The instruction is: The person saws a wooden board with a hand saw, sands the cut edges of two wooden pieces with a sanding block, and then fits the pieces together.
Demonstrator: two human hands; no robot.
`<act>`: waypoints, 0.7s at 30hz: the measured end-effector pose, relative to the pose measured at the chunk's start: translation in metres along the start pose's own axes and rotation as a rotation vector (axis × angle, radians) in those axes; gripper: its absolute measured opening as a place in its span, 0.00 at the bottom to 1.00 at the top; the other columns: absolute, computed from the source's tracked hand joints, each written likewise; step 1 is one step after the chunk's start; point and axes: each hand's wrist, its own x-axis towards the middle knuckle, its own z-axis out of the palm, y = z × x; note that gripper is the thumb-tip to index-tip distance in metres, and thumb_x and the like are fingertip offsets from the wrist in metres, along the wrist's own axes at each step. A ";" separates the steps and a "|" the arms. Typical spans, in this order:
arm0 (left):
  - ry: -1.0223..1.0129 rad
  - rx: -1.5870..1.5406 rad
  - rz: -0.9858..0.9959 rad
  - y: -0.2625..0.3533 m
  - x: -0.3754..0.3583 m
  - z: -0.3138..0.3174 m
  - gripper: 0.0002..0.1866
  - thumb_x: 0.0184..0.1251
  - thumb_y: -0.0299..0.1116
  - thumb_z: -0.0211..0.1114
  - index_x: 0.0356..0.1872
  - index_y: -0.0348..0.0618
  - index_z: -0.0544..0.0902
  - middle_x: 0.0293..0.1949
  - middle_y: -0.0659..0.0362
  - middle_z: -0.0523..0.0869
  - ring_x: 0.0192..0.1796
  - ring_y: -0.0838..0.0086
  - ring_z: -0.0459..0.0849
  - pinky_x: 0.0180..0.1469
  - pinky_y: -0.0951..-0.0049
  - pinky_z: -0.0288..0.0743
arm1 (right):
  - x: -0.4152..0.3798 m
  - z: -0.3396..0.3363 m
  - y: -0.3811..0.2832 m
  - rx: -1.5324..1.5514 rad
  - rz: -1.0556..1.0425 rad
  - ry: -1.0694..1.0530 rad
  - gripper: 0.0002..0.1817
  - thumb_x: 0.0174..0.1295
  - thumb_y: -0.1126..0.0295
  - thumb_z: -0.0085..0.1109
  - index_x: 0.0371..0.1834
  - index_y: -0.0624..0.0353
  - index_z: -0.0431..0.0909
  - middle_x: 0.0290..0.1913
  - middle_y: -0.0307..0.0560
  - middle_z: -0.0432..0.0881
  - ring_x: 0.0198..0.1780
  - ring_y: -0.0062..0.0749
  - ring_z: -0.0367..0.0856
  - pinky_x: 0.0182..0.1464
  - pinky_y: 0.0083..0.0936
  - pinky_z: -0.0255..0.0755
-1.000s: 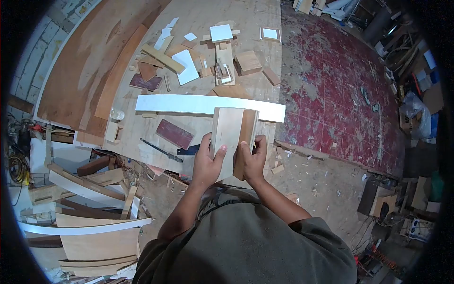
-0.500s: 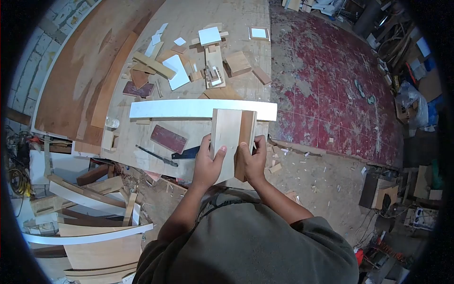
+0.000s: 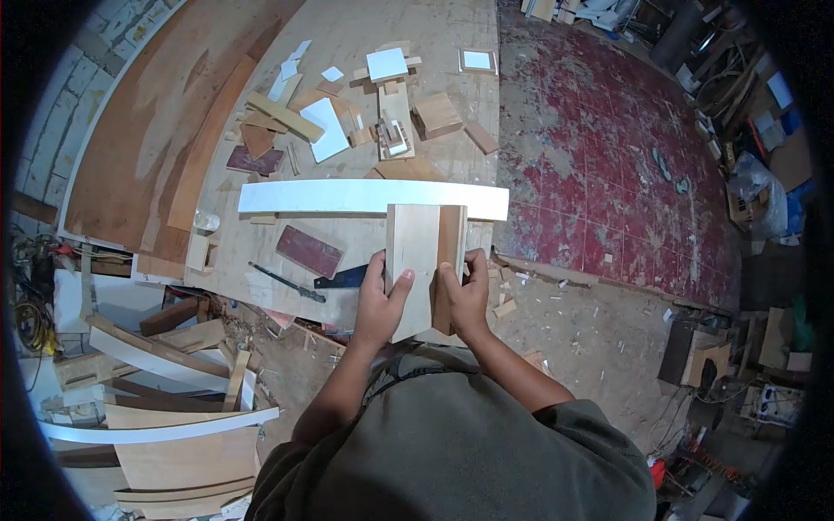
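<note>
A pale wooden box-like piece (image 3: 414, 252) with a darker brown inner strip is held upright in front of my body. My left hand (image 3: 382, 300) grips its left side, thumb on the pale face. On the right side my right hand (image 3: 465, 295) is wrapped round the edge, thumb near the brown strip. The far end of the piece overlaps a long white curved board (image 3: 330, 197) lying across the workbench. Near my left hand lie a dark saw blade (image 3: 346, 277) and a dark red block (image 3: 309, 252).
The workbench (image 3: 347, 26) carries wood offcuts, a white panel (image 3: 325, 130) and a wooden block (image 3: 437, 115). A thin black tool (image 3: 287, 282) lies near its front edge. Curved boards (image 3: 174, 369) are piled at lower left. Red tiled flooring (image 3: 599, 165) spreads to the right.
The held piece has shifted very slightly left and its far end a little toward me. Both hands keep their grip on it.
</note>
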 end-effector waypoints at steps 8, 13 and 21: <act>-0.106 0.038 0.019 0.000 -0.002 -0.023 0.25 0.82 0.47 0.51 0.64 0.36 0.73 0.56 0.58 0.81 0.58 0.76 0.77 0.61 0.73 0.70 | -0.004 -0.007 0.004 0.077 0.001 -0.140 0.12 0.67 0.77 0.59 0.41 0.54 0.63 0.38 0.35 0.67 0.40 0.16 0.67 0.44 0.19 0.67; -0.191 0.066 -0.078 0.012 -0.010 -0.033 0.27 0.82 0.49 0.49 0.64 0.34 0.74 0.56 0.57 0.83 0.57 0.76 0.78 0.61 0.73 0.70 | -0.004 -0.007 0.010 0.157 0.040 -0.154 0.13 0.67 0.76 0.59 0.42 0.53 0.63 0.41 0.36 0.72 0.42 0.17 0.69 0.46 0.19 0.68; -0.308 -0.088 -0.022 0.029 -0.013 -0.046 0.29 0.82 0.48 0.52 0.68 0.31 0.73 0.53 0.56 0.84 0.51 0.77 0.80 0.54 0.74 0.76 | -0.007 0.001 -0.015 0.630 0.385 -0.279 0.09 0.69 0.71 0.55 0.43 0.51 0.64 0.42 0.38 0.75 0.43 0.22 0.76 0.48 0.25 0.76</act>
